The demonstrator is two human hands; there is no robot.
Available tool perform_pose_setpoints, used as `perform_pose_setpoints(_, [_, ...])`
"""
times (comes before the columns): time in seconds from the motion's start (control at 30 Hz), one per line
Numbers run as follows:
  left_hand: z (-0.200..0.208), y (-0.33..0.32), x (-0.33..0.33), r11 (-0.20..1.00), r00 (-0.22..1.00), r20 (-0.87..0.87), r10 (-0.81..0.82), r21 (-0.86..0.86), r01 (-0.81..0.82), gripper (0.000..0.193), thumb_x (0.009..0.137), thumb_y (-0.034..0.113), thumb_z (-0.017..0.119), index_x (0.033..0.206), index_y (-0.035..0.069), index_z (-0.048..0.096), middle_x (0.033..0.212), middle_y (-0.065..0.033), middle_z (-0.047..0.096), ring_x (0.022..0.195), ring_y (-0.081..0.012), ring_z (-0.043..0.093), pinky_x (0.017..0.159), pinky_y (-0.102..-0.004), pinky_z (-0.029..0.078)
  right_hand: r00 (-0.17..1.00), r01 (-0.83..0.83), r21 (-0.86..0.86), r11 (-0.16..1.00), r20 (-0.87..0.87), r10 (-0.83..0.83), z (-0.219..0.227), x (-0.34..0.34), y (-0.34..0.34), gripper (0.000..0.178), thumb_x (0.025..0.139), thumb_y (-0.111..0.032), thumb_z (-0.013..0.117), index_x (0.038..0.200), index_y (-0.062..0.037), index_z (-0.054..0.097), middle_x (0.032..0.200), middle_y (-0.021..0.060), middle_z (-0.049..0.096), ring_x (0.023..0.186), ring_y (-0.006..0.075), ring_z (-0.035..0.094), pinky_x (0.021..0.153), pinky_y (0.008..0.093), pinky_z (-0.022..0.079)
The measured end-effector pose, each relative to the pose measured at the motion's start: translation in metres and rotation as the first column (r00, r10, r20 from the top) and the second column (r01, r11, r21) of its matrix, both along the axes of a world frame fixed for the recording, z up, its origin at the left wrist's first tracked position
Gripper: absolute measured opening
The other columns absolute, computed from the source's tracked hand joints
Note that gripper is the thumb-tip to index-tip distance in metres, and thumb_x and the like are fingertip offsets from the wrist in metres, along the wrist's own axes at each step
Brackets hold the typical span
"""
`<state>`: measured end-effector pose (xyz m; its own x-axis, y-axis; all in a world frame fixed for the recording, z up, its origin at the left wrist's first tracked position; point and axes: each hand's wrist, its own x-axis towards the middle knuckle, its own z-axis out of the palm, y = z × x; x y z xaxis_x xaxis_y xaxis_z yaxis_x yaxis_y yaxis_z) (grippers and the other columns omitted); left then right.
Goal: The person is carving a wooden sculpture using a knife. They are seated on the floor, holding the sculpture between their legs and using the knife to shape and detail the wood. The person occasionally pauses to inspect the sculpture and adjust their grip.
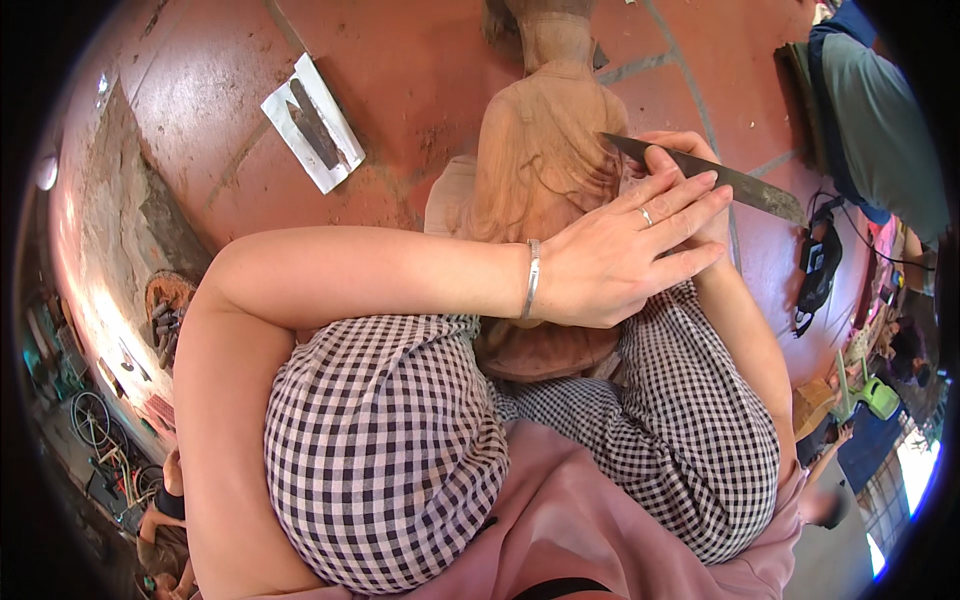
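Observation:
A brown wooden carving of a robed figure (545,130) rests between my bent legs, its head end away from me, partly cut off by the top edge. My right hand (700,145) grips a dark knife blade (755,190), whose pointed tip lies over the carving's robe folds on the right side. My left hand (625,240), with a bracelet and a ring, reaches across the carving. Its fingers are stretched out flat over the right hand and against the blade, hiding most of the right palm and fingers.
Two dark blades (315,130) lie on white paper (335,175) on the red tiled floor (400,60), upper left. A black strapped pouch (822,262) is at right, near a person's grey-green sleeve (885,120). A tool basket (168,300) stands far left.

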<state>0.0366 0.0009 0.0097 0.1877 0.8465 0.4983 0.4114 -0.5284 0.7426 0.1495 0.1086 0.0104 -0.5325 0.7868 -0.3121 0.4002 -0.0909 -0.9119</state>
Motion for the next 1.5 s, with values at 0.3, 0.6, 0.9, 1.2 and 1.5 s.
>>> perform_pose_setpoints(0.3, [0.0,-0.002,-0.005,0.997,0.998,-0.03,0.058,0.049,-0.057,0.063,0.074,0.002,0.061,0.136,0.004,0.053,0.15,-0.0258,0.037,0.137,-0.0429,0.039,0.114,-0.0557,0.031,0.955,-0.172,-0.04,0.984,-0.253,0.156,0.002,-0.008,0.021,0.015,0.09,-0.01,0.067,0.1,0.0006,0.066,0.115,0.0115,0.067,0.101,0.0167,0.063,0.083,0.0283,0.053])
perform_pose_setpoints(0.6, [-0.01,-0.012,-0.004,0.874,0.866,-0.151,-0.477,0.028,0.486,0.014,0.074,0.017,0.062,0.077,0.004,0.063,0.091,-0.0106,0.065,0.091,-0.0272,0.064,0.088,-0.0377,0.051,0.814,-0.558,0.153,0.815,-0.087,0.574,0.02,-0.036,0.053,0.018,0.088,-0.014,0.07,0.099,0.0004,0.07,0.123,0.0108,0.066,0.11,0.0195,0.061,0.095,0.033,0.047])
perform_pose_setpoints(0.9, [-0.024,-0.015,0.0,0.925,0.907,-0.179,-0.38,-0.085,0.371,0.013,0.073,0.019,0.062,0.072,0.006,0.061,0.079,-0.0066,0.062,0.086,-0.0248,0.063,0.085,-0.0362,0.049,0.79,-0.605,0.207,0.769,0.034,0.612,0.033,-0.04,0.043,0.017,0.087,-0.015,0.07,0.099,-0.0016,0.07,0.097,0.0032,0.069,0.09,0.0115,0.062,0.08,0.0271,0.05])
perform_pose_setpoints(1.2, [-0.02,-0.01,-0.002,0.876,0.872,-0.168,-0.461,-0.243,0.416,0.013,0.075,0.017,0.06,0.079,0.005,0.064,0.087,-0.0076,0.064,0.095,-0.0252,0.062,0.092,-0.0387,0.048,0.906,-0.421,0.15,0.895,0.019,0.423,0.043,-0.015,0.026,0.023,0.082,-0.012,0.078,0.099,-0.0009,0.068,0.091,0.0026,0.068,0.086,0.008,0.061,0.075,0.0243,0.049])
perform_pose_setpoints(1.5, [-0.022,-0.01,-0.003,0.88,0.877,-0.159,-0.453,-0.238,0.411,0.013,0.074,0.017,0.061,0.081,0.006,0.064,0.089,-0.0071,0.065,0.095,-0.0246,0.062,0.091,-0.0377,0.048,0.944,-0.33,0.048,0.943,0.042,0.328,0.04,0.006,0.019,0.022,0.082,-0.013,0.078,0.096,-0.0006,0.067,0.087,0.0025,0.068,0.083,0.0077,0.061,0.072,0.0231,0.048])
